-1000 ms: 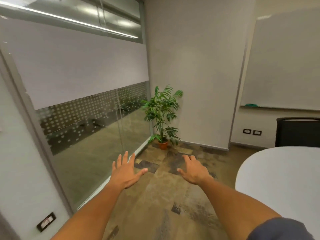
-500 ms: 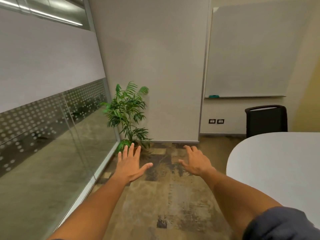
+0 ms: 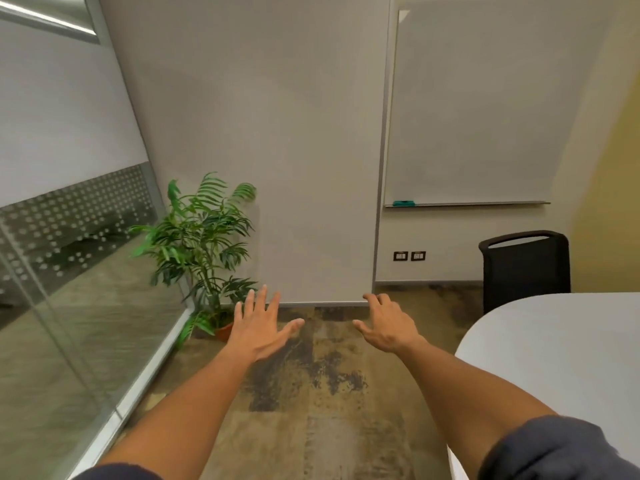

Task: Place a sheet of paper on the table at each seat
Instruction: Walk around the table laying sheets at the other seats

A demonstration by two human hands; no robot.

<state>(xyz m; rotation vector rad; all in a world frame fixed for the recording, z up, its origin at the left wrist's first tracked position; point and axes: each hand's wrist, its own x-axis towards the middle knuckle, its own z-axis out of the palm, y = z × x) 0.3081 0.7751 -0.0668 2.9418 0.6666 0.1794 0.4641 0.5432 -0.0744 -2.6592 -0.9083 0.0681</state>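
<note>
Head view: both arms stretched forward, palms down, over mottled brown floor. Left hand (image 3: 258, 329) spread flat with fingers splayed, holding nothing; right hand (image 3: 388, 327) likewise loose and empty, fingers slightly curled downward. No sheet of paper anywhere in sight, neither in the hands nor on the pale grey rounded tabletop (image 3: 561, 358), bare where visible, just to the right of the right forearm.

Compared with a second ago: swung rightward. Dotted frosted glass wall (image 3: 69, 271), earlier filling the left half, now pushed out beyond the left hand. Green potted palm in a terracotta pot (image 3: 201, 244) shifted from straight ahead to just past the left fingertips. Blank white wall board (image 3: 485, 105) with a teal marker on its ledge now fully seen beyond the right hand, and black mesh-backed office chair (image 3: 524, 268), before only a sliver at the edge, now whole, tucked at the far rim of the tabletop. Hands kept the same open, outstretched pose throughout.

Meaning for the task, as a judgement: turning toward the tabletop and its seats, yet with empty hands and no paper found, so probably at the very start; paper to be located and picked up before any placing at the chair's spot.
</note>
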